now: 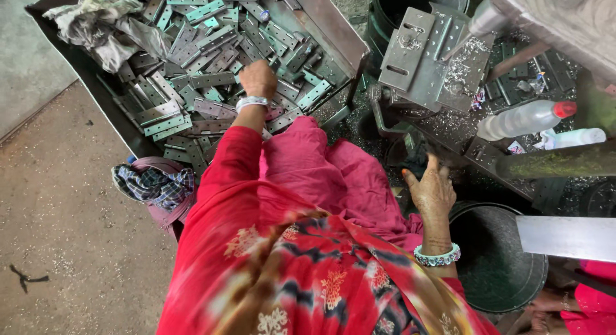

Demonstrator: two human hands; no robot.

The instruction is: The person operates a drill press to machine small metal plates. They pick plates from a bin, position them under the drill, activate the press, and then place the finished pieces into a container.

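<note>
The left hand [258, 78] is closed, knuckles up, on the heap of metal hinge plates [192, 78] in the steel tray [330, 27]; whether it pinches a plate cannot be told. The right hand [431, 190] is spread, fingers apart, holding nothing, above the dark bucket [497, 271]. At 2 o'clock from the right hand lies a clear plastic bottle with a red cap [523, 119]; a white bottle [574, 137] lies just beside it. At 12 o'clock stand stacked grey plates [417, 52].

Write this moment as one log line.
left hand: in tray, on metal plates | right hand: open, near bucket
</note>
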